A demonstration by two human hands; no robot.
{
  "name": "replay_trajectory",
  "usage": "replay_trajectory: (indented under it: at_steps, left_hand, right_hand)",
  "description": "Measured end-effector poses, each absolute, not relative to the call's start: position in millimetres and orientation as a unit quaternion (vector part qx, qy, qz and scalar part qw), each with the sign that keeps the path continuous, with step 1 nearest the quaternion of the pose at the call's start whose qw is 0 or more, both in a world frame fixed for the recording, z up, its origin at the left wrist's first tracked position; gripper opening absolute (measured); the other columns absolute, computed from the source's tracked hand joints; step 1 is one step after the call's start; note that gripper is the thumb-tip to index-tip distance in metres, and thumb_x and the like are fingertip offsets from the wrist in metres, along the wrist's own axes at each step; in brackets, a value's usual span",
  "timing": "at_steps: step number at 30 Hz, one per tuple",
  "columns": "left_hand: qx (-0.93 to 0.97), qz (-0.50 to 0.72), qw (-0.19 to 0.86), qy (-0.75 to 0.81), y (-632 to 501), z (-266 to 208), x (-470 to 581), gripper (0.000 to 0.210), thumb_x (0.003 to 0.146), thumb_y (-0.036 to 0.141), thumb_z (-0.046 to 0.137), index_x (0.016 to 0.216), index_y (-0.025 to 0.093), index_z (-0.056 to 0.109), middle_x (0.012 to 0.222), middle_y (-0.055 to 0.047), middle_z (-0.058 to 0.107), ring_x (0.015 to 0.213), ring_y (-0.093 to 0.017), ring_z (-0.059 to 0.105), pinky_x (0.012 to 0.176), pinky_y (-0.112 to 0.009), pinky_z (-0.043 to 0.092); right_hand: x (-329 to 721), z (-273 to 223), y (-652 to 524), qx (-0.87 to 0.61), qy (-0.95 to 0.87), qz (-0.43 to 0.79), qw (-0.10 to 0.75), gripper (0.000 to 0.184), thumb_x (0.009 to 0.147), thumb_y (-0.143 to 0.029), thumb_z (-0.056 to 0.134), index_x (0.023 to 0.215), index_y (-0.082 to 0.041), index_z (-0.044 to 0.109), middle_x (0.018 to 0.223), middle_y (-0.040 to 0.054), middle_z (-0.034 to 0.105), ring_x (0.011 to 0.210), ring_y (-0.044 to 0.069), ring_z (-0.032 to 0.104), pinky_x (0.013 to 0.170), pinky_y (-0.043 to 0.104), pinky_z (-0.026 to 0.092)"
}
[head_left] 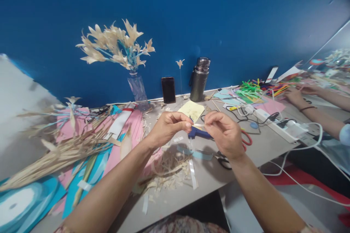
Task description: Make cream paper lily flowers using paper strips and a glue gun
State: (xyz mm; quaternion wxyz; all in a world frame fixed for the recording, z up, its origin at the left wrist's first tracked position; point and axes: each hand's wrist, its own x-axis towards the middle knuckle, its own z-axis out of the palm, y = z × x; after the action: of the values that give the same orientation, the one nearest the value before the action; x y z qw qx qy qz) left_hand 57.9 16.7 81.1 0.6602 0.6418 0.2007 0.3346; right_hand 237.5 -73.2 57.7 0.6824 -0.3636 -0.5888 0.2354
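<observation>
- Pinching a thin pale cream strip of dried leaf or straw [197, 125] between both hands, above the middle of the grey table [262, 149].
- Left hand [168, 126] closed narrow, thumb and forefinger on the strip's left end; right hand [224, 133] curled tight on its right end.
- Strip short, flat, roughly level; most of it hidden by the fingers, exact material hard to make out.
- Blue glue gun [199, 133] lies just behind the hands, partly covered; black-handled scissors [222, 160] half under the right hand.
- Heap of pale straw shavings [166, 173] near the table's near edge, below the left hand.
- Far side: clear vase of cream paper flowers [136, 87], black phone [168, 90], dark metal flask [199, 79] against the blue wall.
- Left: pink and blue paper sheets [128, 131], cut off by the frame.
- Right: another person's hand [294, 96], well apart, white power strip [276, 123] between.
- Open room: bare table right of the scissors.
</observation>
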Motion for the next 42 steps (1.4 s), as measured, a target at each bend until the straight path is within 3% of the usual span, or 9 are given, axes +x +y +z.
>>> replay_trajectory:
  at_steps: [12, 27, 32, 37, 42]
  left_hand:
    - [0.616, 0.316, 0.697, 0.185, 23, 74, 56, 0.026, 0.072, 0.035, 0.088, 0.079, 0.012, 0.078, 0.066, -0.005, 0.074, 0.062, -0.014, 0.066, 0.07, -0.027, 0.053]
    - [0.613, 0.312, 0.704, 0.176, 21, 71, 59, 0.027, 0.076, 0.035, 0.086, 0.08, 0.013, 0.072, 0.069, -0.003, 0.071, 0.066, -0.014, 0.067, 0.071, -0.027, 0.053]
    - [0.543, 0.302, 0.769, 0.154, 21, 65, 62, 0.034, 0.073, 0.039, 0.088, 0.081, 0.014, 0.066, 0.069, -0.002, 0.069, 0.061, -0.014, 0.067, 0.067, -0.028, 0.053]
    - [0.462, 0.33, 0.812, 0.136, 24, 58, 66, 0.034, 0.071, 0.033, 0.09, 0.076, 0.015, 0.062, 0.064, 0.002, 0.062, 0.054, -0.01, 0.058, 0.061, -0.027, 0.051]
    - [0.435, 0.332, 0.826, 0.136, 26, 55, 68, 0.031, 0.073, 0.029, 0.089, 0.074, 0.014, 0.062, 0.064, 0.002, 0.06, 0.054, -0.008, 0.054, 0.058, -0.025, 0.048]
  right_hand:
    - [237, 65, -76, -0.378, -0.618, 0.194, 0.662, 0.011, 0.09, -0.013, 0.065, 0.085, -0.022, 0.065, 0.085, 0.0037, 0.063, 0.083, 0.019, 0.06, 0.072, 0.032, 0.05]
    - [235, 61, -74, -0.429, -0.585, 0.233, 0.648, 0.003, 0.088, -0.021, 0.07, 0.09, -0.023, 0.069, 0.084, 0.0029, 0.067, 0.079, 0.018, 0.063, 0.067, 0.029, 0.051]
    - [236, 57, -71, -0.439, -0.541, 0.257, 0.67, 0.011, 0.09, -0.027, 0.068, 0.099, -0.022, 0.072, 0.095, 0.005, 0.073, 0.072, 0.016, 0.063, 0.063, 0.028, 0.051]
    - [237, 48, -64, -0.46, -0.493, 0.303, 0.673, 0.016, 0.089, -0.034, 0.072, 0.092, -0.019, 0.071, 0.082, 0.0038, 0.073, 0.056, 0.011, 0.053, 0.052, 0.025, 0.043]
    - [229, 53, -60, -0.467, -0.518, 0.343, 0.629, 0.024, 0.087, -0.041, 0.073, 0.086, -0.018, 0.071, 0.075, 0.0035, 0.072, 0.058, 0.012, 0.056, 0.054, 0.025, 0.045]
